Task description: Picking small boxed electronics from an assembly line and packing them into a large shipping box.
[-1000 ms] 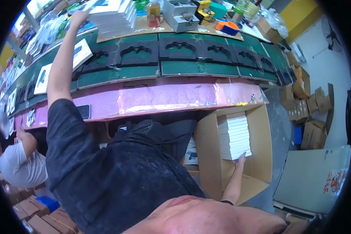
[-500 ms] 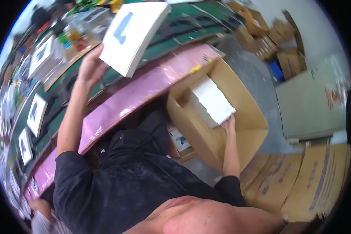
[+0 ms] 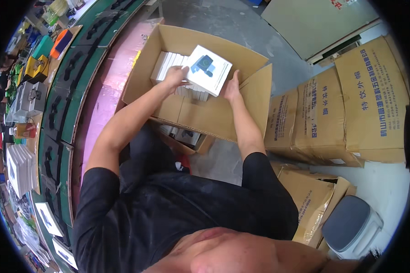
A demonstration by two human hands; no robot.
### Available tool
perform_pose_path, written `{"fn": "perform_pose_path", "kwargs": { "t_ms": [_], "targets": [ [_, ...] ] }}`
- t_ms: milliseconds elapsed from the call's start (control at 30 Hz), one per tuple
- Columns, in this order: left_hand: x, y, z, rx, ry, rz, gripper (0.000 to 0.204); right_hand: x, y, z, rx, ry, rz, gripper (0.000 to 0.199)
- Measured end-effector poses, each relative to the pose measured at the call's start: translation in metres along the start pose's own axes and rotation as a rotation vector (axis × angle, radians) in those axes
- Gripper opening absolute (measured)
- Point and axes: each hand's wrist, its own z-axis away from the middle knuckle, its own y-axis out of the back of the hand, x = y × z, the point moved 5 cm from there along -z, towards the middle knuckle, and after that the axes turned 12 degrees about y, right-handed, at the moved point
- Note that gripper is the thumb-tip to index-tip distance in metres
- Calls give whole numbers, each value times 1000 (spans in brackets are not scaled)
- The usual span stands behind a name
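While my left hand (image 3: 175,78) is grasping a white box (image 3: 209,73) by its left edge, my right hand (image 3: 233,87) is lying alongside the opposite edge, fingers extended; whether it is gripping, I cannot tell. The box is sitting tilted over the open cardboard carton (image 3: 205,117), its top face, printed with a dark device, turning up toward me. Inside the carton, a row of white boxes (image 3: 166,64) is standing packed on edge, partly hiding behind my left hand and the held piece. A smaller carton (image 3: 204,144) is resting below, near my legs. To my left, the pink strip (image 3: 98,93) is running along the green table (image 3: 69,123), where black inserts (image 3: 53,109) are lying in line. Farther down, a stack of white boxes (image 3: 20,169) is leaning slightly. To my right, large brown cartons (image 3: 325,113) are standing side by side, and a grey-topped container (image 3: 347,222) is sitting nearer me.
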Motion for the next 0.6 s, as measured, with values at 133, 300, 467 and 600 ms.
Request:
{"fn": "perform_pose_path", "kwargs": {
  "t_ms": [133,300,467,600],
  "targets": [
    [-33,0,-32,24,60,0,40,5,0,-11,-34,97,37,88],
    [-28,-42,-43,-220,-197,-931,69,4,72,-16,218,162,35,49],
    [-84,17,-86,27,-181,-1674,75,39,16,-25,-123,99,-251,62],
    [-87,-55,-40,-133,-498,-1798,103,17,62,-3,-127,48,-358,67]
  ]
}}
